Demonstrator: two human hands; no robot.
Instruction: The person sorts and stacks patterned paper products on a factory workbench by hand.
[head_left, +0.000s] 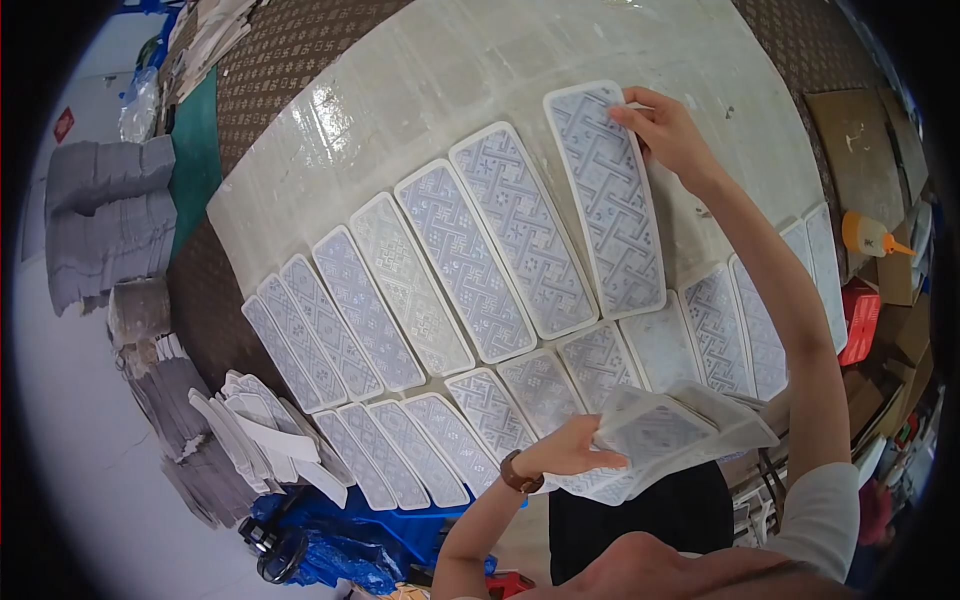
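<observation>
My right hand (pixel 668 135) pinches the upper right edge of a long, rounded patterned panel (pixel 607 200), pale blue-grey with a white border. The panel's lower end lies at the top of the near row, just right of another patterned panel (pixel 525 230). Low in the view, my left hand (pixel 572 450) grips a loose stack of translucent patterned sheets (pixel 655 430), thumb on top, close to my body. A brown watch sits on that wrist. Similar panels lie side by side in two rows, including a paler panel (pixel 410 285) in the far row and a patterned panel (pixel 490 415) in the near row.
The pale table (pixel 400 90) has a glossy, wet-looking patch. At right are a yellow glue bottle (pixel 866 236) with an orange nozzle and a red box (pixel 858 320). Stacks of grey sheets (pixel 105 220) and white strips (pixel 265 435) stand left. Blue plastic (pixel 340 540) lies below.
</observation>
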